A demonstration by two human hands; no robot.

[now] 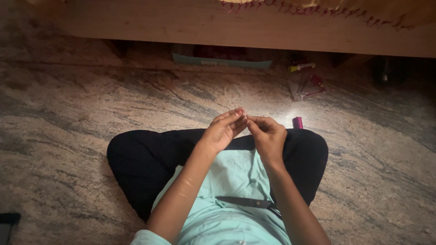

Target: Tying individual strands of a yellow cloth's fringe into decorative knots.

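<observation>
Head view, frame centre: my left hand (222, 131) and right hand (268, 136) pinch together on something too tiny to tell; I steady my fingertips, scissors (252, 203) lying on my lap.

A pair of scissors (254, 203) lies on the light green cloth (231, 181) at lower centre of the frame. A small purple cylinder (297, 122) stands on the stone floor (68, 113) right of centre. Along the top edge runs a wooden furniture base (204, 27); beneath it sit a shallow blue box (221, 62), a yellow-and-pink tube (302, 67) and a clear packet (307, 87).
</observation>
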